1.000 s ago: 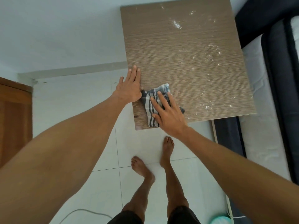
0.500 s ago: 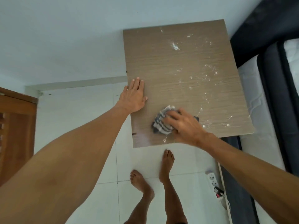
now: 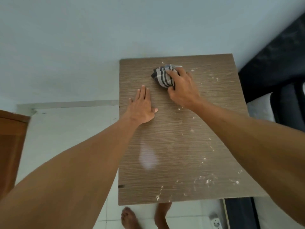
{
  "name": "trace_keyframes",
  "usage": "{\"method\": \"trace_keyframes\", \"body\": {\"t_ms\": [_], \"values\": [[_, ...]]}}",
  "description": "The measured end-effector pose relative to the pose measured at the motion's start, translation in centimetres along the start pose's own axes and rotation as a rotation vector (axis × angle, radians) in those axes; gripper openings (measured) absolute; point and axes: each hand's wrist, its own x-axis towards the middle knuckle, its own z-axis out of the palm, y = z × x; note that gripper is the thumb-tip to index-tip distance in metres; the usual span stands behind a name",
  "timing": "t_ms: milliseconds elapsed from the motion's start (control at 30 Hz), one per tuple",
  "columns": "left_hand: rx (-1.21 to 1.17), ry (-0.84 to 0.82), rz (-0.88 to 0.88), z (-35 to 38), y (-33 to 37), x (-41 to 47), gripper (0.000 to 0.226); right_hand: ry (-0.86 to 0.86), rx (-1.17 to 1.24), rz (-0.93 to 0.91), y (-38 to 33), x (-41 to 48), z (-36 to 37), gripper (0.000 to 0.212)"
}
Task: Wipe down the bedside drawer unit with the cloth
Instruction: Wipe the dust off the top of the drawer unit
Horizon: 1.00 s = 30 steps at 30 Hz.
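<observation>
Cloth [image 3: 163, 76] on drawer unit [image 3: 173, 146] top, far end; bed [image 3: 280, 104] to unit's right.

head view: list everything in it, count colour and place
drawer unit: 1, brown wood grain, centre, top seen from above
cloth: 1, grey and white with dark stripes, bunched on the far part of the top
specks: many, white, scattered along the right side and near edge of the top
wall: 1, pale blue-grey, behind the unit
floor: white tiles, left of and below the unit
wood panel: 1, brown, left edge
bed: 1, dark with white, right edge
power strip: 1, white, on the floor, bottom right
feet: 2, bare, on the floor by the near edge
left hand: flat on the top
right hand: grips the cloth
</observation>
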Motion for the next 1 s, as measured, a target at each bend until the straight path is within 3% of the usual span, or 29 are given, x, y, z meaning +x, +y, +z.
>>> {"method": "trace_keyframes", "body": {"t_ms": [100,333,500,833,1000], "values": [[-0.003,0.002,0.001,0.2,0.0,0.1,0.086,-0.034,-0.027,-0.032,-0.7,3.8,0.1,0.063],[0.023,-0.01,-0.013,0.6,-0.2,0.3,0.086,-0.24,-0.272,-0.327,-5.0,9.5,1.4,0.065],[0.012,-0.006,-0.011,0.7,-0.2,0.4,0.087,-0.365,-0.362,-0.19,-4.8,10.2,1.8,0.062],[-0.006,-0.07,-0.029,-0.9,0.2,1.0,0.099,-0.333,-0.358,0.112,1.8,5.0,1.4,0.078],[-0.002,-0.079,-0.043,-1.1,0.4,1.0,0.1,-0.301,-0.281,-0.037,2.3,-2.0,3.5,0.071]]}}
